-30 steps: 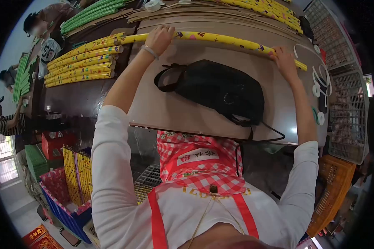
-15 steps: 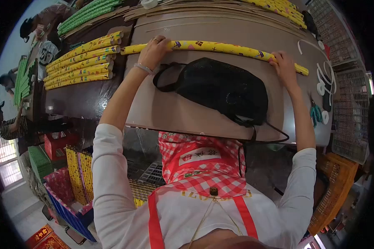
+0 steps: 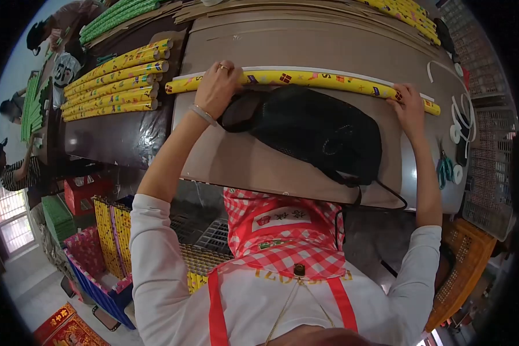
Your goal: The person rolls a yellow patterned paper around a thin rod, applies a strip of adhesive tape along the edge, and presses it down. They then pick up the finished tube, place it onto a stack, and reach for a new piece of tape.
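Note:
A long yellow tube (image 3: 328, 82) with a colourful print lies across the table, and a white strip shows along its far edge. My left hand (image 3: 218, 86) is closed over its left part, fingers curled on top. Near the right end, my right hand (image 3: 406, 106) grips it with thumb and fingers. Just in front of the tube rests a black mesh bag (image 3: 323, 127) with straps; its upper edge meets the tube. The tube's underside is hidden.
Several finished yellow tubes (image 3: 115, 81) are stacked at left, with green tubes (image 3: 118, 22) beyond. Brown strips (image 3: 271, 17) line the back. Pliers (image 3: 444, 167) and white tape rolls (image 3: 457, 173) lie at right. Wire baskets (image 3: 487, 167) border the right side. Other people (image 3: 20, 167) work at far left.
The tube has turned between my hands, so a white strip now shows along its far edge. Both hands have shifted slightly toward me. The camera view has moved a little.

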### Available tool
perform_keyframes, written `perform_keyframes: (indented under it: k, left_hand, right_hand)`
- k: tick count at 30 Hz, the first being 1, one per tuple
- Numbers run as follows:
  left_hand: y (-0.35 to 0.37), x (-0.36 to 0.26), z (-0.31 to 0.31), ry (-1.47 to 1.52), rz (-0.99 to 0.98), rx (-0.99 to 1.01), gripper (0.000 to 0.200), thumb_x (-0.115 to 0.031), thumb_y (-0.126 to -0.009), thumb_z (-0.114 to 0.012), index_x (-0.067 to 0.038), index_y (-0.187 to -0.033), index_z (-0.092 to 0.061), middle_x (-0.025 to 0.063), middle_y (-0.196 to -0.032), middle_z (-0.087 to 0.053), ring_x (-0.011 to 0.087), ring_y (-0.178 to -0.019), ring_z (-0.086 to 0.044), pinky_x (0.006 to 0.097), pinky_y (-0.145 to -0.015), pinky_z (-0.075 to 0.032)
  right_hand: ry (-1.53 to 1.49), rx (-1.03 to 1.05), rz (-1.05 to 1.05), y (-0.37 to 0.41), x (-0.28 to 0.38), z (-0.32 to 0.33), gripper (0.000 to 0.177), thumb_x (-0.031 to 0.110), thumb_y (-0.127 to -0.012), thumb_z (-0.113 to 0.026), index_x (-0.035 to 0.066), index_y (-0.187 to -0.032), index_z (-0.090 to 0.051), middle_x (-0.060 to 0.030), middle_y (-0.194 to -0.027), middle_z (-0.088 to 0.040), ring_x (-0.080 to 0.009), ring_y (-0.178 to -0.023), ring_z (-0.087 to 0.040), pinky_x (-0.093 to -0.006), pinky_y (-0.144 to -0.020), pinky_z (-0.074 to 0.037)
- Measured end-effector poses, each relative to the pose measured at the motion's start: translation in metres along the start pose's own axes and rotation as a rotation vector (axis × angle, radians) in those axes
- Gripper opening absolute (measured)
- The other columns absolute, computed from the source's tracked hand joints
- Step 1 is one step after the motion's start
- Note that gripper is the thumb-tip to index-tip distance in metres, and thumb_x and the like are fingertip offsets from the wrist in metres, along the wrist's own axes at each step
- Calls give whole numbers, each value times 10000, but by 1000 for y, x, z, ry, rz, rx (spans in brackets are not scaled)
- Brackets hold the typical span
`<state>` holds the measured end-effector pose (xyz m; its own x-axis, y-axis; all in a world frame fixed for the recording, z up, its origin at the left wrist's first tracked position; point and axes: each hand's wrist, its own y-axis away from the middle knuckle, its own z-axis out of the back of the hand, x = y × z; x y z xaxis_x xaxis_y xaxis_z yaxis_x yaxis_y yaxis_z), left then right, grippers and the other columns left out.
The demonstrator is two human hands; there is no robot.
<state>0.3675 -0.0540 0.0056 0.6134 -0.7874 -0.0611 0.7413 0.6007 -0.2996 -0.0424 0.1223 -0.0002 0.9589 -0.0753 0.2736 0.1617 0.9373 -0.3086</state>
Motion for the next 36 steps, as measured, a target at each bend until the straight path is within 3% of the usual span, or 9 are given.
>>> perform_keyframes:
  k: [5,8,10,11,19,21,28,34,36]
  left_hand:
    - [-10,7,6,62,3,155,327,-94,-692,-677,-62,-982,-529,119,-988,-509,313,-958,-495,382,-830,-415]
    - [-13,10,9,133,4,199,302,-68,-693,-659,-58,-970,-539,122,-983,-522,317,-953,-500,377,-833,-417]
    - [-18,8,12,110,96,364,293,-51,-694,-646,-61,-972,-552,125,-976,-538,318,-957,-504,370,-846,-415]
    - [-49,53,3,119,86,366,293,-51,-694,-646,-61,-972,-552,125,-976,-538,318,-957,-504,370,-846,-415]
    - [-15,-5,19,115,61,273,336,-55,-702,-662,-62,-1012,-533,114,-999,-593,321,-957,-536,387,-824,-431]
    - [-12,-4,17,154,184,239,339,-60,-714,-656,-78,-1019,-509,96,-948,-611,320,-933,-549,396,-795,-439]
    - [-4,-7,12,56,144,183,317,-107,-743,-636,-120,-1034,-508,131,-831,-610,328,-847,-571,415,-700,-454]
    - [2,4,-1,185,82,159,375,-100,-823,-555,-114,-1189,-474,179,-1076,-563,355,-958,-530,436,-772,-434]
    - [0,5,0,38,-168,-54,402,-132,-817,-576,-100,-1205,-478,175,-1091,-538,349,-973,-508,423,-790,-427]
  right_hand:
    - [-99,116,-26,-4,-1,9,337,188,-742,-656,56,-1037,-562,-109,-1042,-526,-284,-967,-522,-356,-821,-405]
    - [-53,25,18,-3,5,9,318,190,-724,-677,64,-1000,-579,-71,-982,-552,-265,-889,-547,-350,-758,-434]
    - [-51,24,17,-2,6,10,318,198,-731,-670,65,-1005,-578,-66,-986,-552,-265,-883,-548,-352,-758,-433]
    - [-55,29,23,-54,12,-11,318,206,-738,-663,66,-1010,-578,-60,-989,-552,-265,-878,-550,-353,-758,-433]
    - [67,43,11,0,0,2,303,268,-781,-611,99,-1032,-589,-44,-1006,-560,-258,-905,-537,-363,-782,-427]
    - [103,8,24,1,-3,-1,295,269,-788,-602,108,-1036,-592,-43,-1009,-562,-256,-909,-534,-366,-791,-424]
    - [109,-36,49,1,-10,-13,337,278,-818,-566,118,-1112,-530,-85,-1074,-557,-270,-1009,-512,-417,-958,-351]
    - [170,-119,38,4,-14,-29,325,330,-852,-526,152,-1123,-501,-97,-1113,-517,-266,-1074,-487,-444,-1017,-288]
    - [134,-134,14,3,-10,-25,308,337,-858,-518,160,-1110,-510,-100,-1114,-503,-273,-1078,-479,-445,-1023,-280]
